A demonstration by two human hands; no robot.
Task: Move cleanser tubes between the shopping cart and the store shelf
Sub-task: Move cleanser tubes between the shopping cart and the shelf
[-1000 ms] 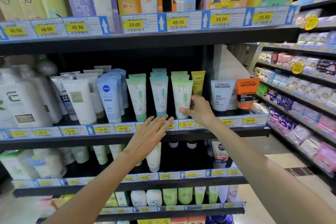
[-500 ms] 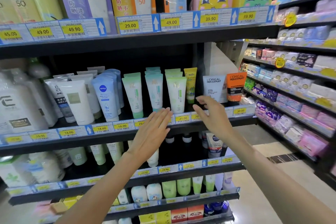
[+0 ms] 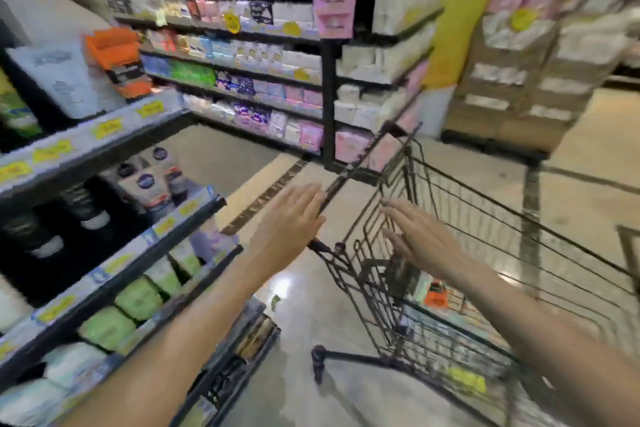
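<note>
Glossy tiled floor (image 3: pixel 304 291) in a blurred store aisle, stocked shelf (image 3: pixel 114 274) at left, one wire shopping cart (image 3: pixel 460 253) at right. Two hands, both spread flat and empty: left hand (image 3: pixel 289 224) beside the cart's near rim, right hand (image 3: pixel 420 241) over its basket (contents too blurred to name; green cleanser tubes (image 3: pixel 138 298) low on the shelf). Swung right since half a second ago, away from the tube row both hands then faced.

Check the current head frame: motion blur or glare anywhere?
Head view: heavy motion blur smears the shelf price labels and the far products; both hands and the cart read softer too; a bright glare patch sits on the floor; wide-angle bends the shelf lines.
</note>
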